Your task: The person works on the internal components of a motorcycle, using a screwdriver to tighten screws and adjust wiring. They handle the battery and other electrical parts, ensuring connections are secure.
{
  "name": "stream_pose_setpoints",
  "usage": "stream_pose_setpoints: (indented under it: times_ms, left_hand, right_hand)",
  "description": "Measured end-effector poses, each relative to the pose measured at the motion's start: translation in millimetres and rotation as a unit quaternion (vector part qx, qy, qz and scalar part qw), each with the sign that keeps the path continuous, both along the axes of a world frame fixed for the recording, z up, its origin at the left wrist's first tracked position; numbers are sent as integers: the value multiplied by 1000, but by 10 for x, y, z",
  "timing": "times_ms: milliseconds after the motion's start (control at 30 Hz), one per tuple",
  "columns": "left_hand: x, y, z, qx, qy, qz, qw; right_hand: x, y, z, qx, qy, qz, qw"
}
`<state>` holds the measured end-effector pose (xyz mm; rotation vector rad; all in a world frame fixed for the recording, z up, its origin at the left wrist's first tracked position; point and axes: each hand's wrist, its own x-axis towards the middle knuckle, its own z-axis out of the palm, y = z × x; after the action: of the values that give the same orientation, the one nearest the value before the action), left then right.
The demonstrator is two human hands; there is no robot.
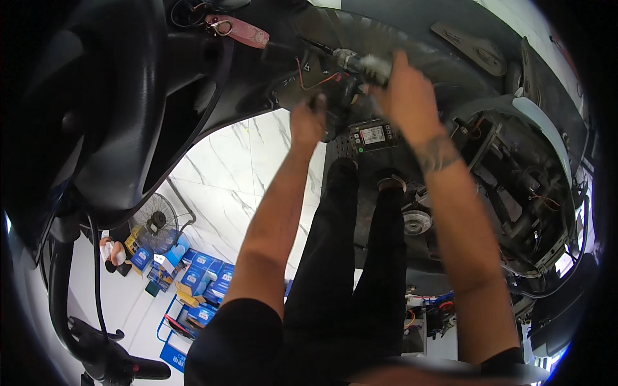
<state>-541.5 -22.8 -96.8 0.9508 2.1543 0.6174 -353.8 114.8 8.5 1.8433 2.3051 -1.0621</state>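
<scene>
Well, handlebar: black and curved, with a grip [151, 368], at the lower left.
Panel [122, 96]: large, black and glossy, filling the upper left.
Co-worker [112, 251]: a person low down in the background, just left of the fan.
Fan [156, 220]: round, with a dark hub, standing on the floor.
Boxes [205, 262]: mostly blue, in a pile below the fan, some with flaps open.
Floor [222, 167]: white tile with grey veins.
Key holder [241, 32]: pink, with a metal ring, at the top near the panel's edge.
Left hand [309, 120]: fingers curled beside a dark part – blurred, so I cannot tell whether it grips anything.
Red wire [320, 85]: thin and bent, just above the left hand.
Tool [347, 59]: grey, with a long thin dark end toward the upper left – above and between the hands.
Small box [373, 136]: black, with a screen and side buttons, below the hands.
Right hand [407, 96]: wrapped around the tool's near end, blurred.
Flat plate [471, 48]: dark grey, at the upper right.
Opened body [515, 199]: wiring and dark parts exposed, on the right.
</scene>
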Motion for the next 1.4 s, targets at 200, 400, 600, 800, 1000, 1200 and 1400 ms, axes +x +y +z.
stream_pose_setpoints:
  times_ms: [200, 400, 600, 800, 1000, 1200, 1400]
  left_hand:
    - [-407, 751, -861, -129, 85, -32, 987]
    - [-357, 866, -1183, -167, 87, -20, 982]
    - [-246, 784, -965, -114, 76, 1, 991]
    - [-35, 397, -303, 141, -32, 190, 971]
    - [504, -170, 454, 213, -397, 384, 806]
    - [550, -338, 626, 81, -494, 417, 758]
    - [620, -315, 893, 62, -477, 376, 792]
  right_hand:
    - [196, 1204, -335, -109, -130, 90, 981]
    - [328, 1349, -752, -136, -299, 288, 900]
    - [-670, 1054, -1091, -34, -69, 211, 975]
    - [-1239, 719, -1496, -125, -15, 102, 987]
    - [-1213, 650, -1649, -99, -28, 109, 989]
    - [-1235, 593, -1776, -104, -12, 81, 991]
    - [-1208, 414, -1799, 113, 36, 120, 986]
